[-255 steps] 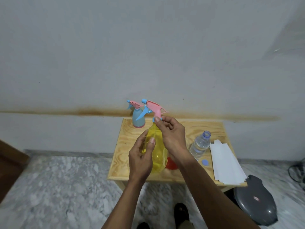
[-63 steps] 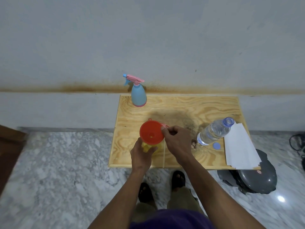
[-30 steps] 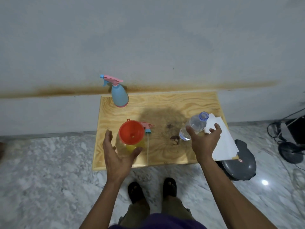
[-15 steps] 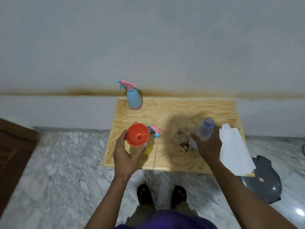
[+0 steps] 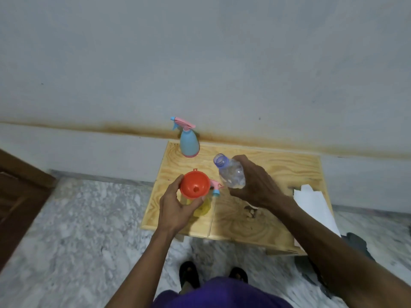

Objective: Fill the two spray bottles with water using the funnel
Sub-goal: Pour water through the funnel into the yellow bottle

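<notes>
An orange funnel [image 5: 195, 184] sits in the neck of the yellow spray bottle [image 5: 202, 210] on the wooden table [image 5: 266, 221]. My left hand [image 5: 176, 208] wraps around that bottle just under the funnel. My right hand [image 5: 259, 185] grips a clear, uncapped water bottle [image 5: 230, 172], lifted and tilted with its mouth toward the funnel. The yellow bottle's pink and blue spray head [image 5: 215, 188] lies on the table beside the funnel. A blue spray bottle [image 5: 188, 144] with its pink head on stands at the table's far left corner.
White paper [image 5: 312, 204] lies on the table's right edge. A dark grey object [image 5: 355, 241] sits on the marble floor to the right. The wall stands directly behind the table. A brown wooden piece [image 5: 15, 196] is at the left.
My right hand has lifted the water bottle off the table and carried it left toward the funnel, tilting it. My left hand has closed around the yellow bottle.
</notes>
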Available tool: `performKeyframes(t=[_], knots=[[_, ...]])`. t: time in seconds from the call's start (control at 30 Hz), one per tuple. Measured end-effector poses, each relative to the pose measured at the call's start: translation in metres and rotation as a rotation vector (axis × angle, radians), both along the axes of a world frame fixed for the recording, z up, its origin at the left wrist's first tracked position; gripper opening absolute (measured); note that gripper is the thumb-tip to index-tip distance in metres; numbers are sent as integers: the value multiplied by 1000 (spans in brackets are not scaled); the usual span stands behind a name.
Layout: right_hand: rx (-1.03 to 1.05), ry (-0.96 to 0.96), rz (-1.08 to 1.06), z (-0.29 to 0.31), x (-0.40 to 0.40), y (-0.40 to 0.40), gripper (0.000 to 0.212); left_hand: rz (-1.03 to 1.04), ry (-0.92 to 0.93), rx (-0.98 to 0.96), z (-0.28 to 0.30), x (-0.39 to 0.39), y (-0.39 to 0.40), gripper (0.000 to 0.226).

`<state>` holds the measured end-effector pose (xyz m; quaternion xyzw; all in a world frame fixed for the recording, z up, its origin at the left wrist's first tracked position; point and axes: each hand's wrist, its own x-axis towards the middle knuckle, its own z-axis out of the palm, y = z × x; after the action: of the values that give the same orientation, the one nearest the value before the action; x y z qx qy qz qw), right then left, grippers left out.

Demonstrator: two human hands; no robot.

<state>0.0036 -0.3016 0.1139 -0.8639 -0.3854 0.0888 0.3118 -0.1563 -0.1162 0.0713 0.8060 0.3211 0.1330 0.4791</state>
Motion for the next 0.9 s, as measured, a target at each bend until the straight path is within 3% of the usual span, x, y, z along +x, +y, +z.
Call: performKeyframes(t=[0.13,0.3,0.9], knots=[[-313,-143,80,8,0,10,75,-46,2,9,-1,2,5,93],[-515,-242,131,14,-1,15,76,-95,-14,21,3,4,9,86],[-731,-354,150,13,-13,34,82,-204,1,94,14,7,20,82]])
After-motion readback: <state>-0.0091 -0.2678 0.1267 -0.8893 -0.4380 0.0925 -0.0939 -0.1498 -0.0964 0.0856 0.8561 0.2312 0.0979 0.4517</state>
